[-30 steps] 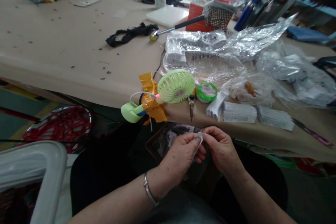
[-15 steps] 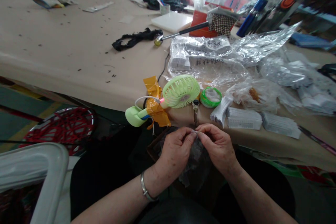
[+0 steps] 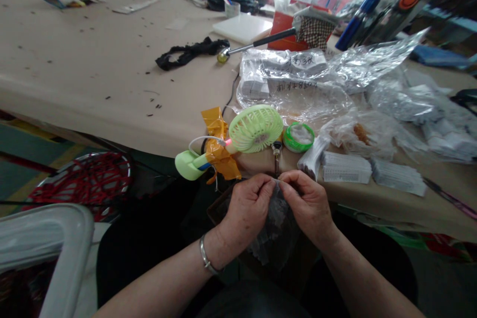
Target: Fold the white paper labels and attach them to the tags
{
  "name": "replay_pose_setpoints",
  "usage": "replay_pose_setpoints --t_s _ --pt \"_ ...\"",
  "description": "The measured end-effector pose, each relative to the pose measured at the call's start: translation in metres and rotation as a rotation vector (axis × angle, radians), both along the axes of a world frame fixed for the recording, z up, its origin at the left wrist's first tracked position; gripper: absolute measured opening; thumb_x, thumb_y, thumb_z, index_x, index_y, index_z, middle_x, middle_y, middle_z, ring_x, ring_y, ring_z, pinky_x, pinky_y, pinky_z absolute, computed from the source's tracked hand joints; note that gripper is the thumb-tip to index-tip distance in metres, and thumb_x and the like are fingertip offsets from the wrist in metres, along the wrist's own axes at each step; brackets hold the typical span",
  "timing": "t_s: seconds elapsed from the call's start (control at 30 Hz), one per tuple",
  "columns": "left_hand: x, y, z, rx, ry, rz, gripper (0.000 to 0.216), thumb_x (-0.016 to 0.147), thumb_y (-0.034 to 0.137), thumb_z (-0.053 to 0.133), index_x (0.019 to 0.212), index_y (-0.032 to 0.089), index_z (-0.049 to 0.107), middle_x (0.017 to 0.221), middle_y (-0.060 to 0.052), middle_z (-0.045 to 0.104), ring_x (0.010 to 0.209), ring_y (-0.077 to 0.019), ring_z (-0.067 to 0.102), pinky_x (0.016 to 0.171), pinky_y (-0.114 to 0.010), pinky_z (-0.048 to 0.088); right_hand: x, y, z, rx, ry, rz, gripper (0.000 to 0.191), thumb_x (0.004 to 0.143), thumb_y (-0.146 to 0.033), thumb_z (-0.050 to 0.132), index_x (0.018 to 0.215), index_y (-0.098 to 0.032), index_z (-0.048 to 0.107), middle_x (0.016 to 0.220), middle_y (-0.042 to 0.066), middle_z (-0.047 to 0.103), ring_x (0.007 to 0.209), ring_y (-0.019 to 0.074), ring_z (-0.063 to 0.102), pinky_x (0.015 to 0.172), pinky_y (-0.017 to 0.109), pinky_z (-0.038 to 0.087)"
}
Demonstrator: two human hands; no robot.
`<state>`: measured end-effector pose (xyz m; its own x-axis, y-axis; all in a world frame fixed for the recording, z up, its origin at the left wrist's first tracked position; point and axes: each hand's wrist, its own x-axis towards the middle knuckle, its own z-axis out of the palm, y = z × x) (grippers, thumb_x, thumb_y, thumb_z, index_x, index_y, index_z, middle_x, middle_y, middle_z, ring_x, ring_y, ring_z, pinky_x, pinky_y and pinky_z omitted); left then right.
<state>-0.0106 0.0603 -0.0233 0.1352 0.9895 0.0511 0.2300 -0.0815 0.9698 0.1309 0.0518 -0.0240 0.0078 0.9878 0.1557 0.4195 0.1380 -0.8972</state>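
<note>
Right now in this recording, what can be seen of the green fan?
The fan is small and light green, apparently plastic, with a round slatted head, a handle and a rounded base. It sits tilted at the edge of the table, its base jutting past that edge. Amber tape wraps the handle; a white cable loops to it beside a pinkish-red glow. I cannot tell whether it spins.

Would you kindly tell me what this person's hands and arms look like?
No sleeves show. The left hand and right hand are ungloved, with no rings visible. A narrow silver bangle circles the left wrist; the right wrist is bare.
</note>
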Motion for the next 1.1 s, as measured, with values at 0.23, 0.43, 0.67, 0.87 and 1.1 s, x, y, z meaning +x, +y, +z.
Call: replay_pose_setpoints --t_s 0.23,0.43,0.67,0.87,1.1 --pt "0.000 0.001 0.001 0.007 0.009 0.019 0.016 0.084 0.018 0.053 0.075 0.016 0.067 0.065 0.003 0.065 0.059 -0.0081 0.055 0.058 -0.017 0.042 -0.001 0.001 -0.001 0.022 -0.042 -0.023 0.009 0.084 -0.023 0.054 0.079 -0.019 0.059 0.070 -0.002 0.058 0.065 0.0108 0.054 0.063 0.023 0.043" --pt "0.001 0.006 0.006 0.008 0.047 0.038 0.017 0.083 0.018 0.053 0.073 0.017 0.067 0.064 0.003 0.065 0.059 -0.0094 0.056 0.059 -0.019 0.043 -0.002 0.003 -0.004 0.047 -0.036 -0.072 0.009 0.084 -0.023 0.054 0.078 -0.019 0.059 0.068 -0.002 0.058 0.063 0.0108 0.054 0.060 0.021 0.043" --pt "-0.002 -0.003 0.009 -0.017 0.033 -0.022 0.017 0.084 0.020 0.053 0.078 0.018 0.068 0.068 0.001 0.068 0.062 -0.0107 0.059 0.061 -0.019 0.044 0.004 -0.010 -0.002 0.052 -0.066 -0.001 0.009 0.084 -0.025 0.059 0.091 -0.020 0.062 0.078 0.000 0.066 0.070 0.0130 0.061 0.067 0.023 0.048" --pt "-0.009 -0.007 -0.015 -0.089 0.074 -0.025 0.016 0.082 0.024 0.056 0.086 0.019 0.071 0.080 -0.002 0.073 0.073 -0.0152 0.065 0.069 -0.023 0.049 0.043 -0.023 0.006 0.357 -0.410 -0.029 0.006 0.084 -0.016 0.058 0.086 -0.020 0.060 0.080 0.002 0.063 0.076 0.0144 0.060 0.073 0.027 0.049" --pt "-0.008 -0.010 -0.036 -0.108 0.176 -0.021 0.018 0.080 0.023 0.057 0.089 0.020 0.072 0.089 -0.005 0.074 0.084 -0.0196 0.067 0.079 -0.029 0.049 0.072 -0.009 -0.013 0.573 -0.882 -0.212 0.030 0.080 -0.023 0.064 0.111 -0.020 0.062 0.117 0.010 0.064 0.118 0.0313 0.049 0.102 0.052 0.035"
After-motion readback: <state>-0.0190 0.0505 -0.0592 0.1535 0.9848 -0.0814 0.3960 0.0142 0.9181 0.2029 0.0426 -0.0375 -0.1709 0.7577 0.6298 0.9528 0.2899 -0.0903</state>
